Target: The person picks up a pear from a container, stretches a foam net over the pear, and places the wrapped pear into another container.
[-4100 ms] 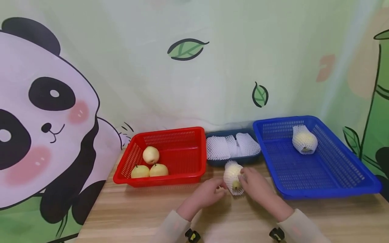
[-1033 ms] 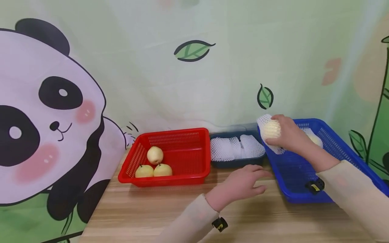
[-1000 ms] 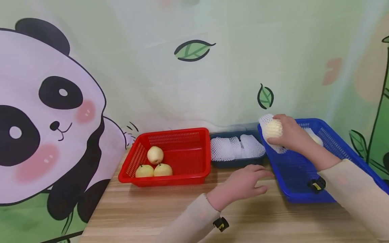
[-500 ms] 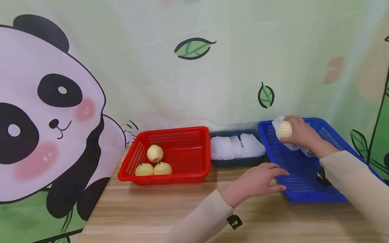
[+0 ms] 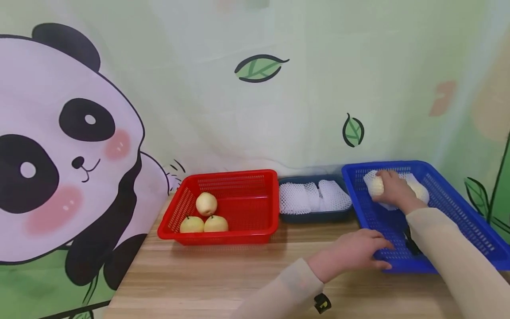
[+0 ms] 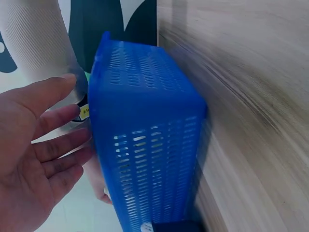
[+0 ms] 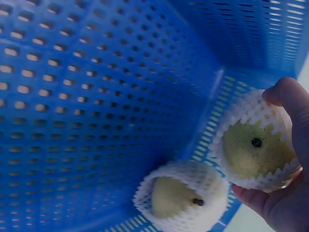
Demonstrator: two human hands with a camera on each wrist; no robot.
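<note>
My right hand [image 5: 396,190] grips a pear in a white foam net sleeve [image 7: 258,145] inside the blue basket [image 5: 410,266], close to its back left corner. In the right wrist view, the thumb and a finger curl round the net, with the pear's dark end showing. A second netted pear [image 7: 176,198] lies beside it on the basket floor. Outside the basket's front left corner hovers my left hand [image 5: 354,250], fingers spread and palm holding nothing. The left wrist view shows those fingertips near the blue rim; whether they touch it I cannot tell.
A red basket [image 5: 275,204] with three bare pears [image 5: 206,204] stands on the left. Between the baskets sits a dark blue tray [image 5: 318,218] of white foam nets [image 5: 295,198]. All rest on a wooden table [image 5: 223,274] against a panda-print backdrop [image 5: 191,88].
Earlier both hands were at the netted pear on the table. The right hand has since carried it over and down into the blue basket. The left hand has moved right, toward that basket.
</note>
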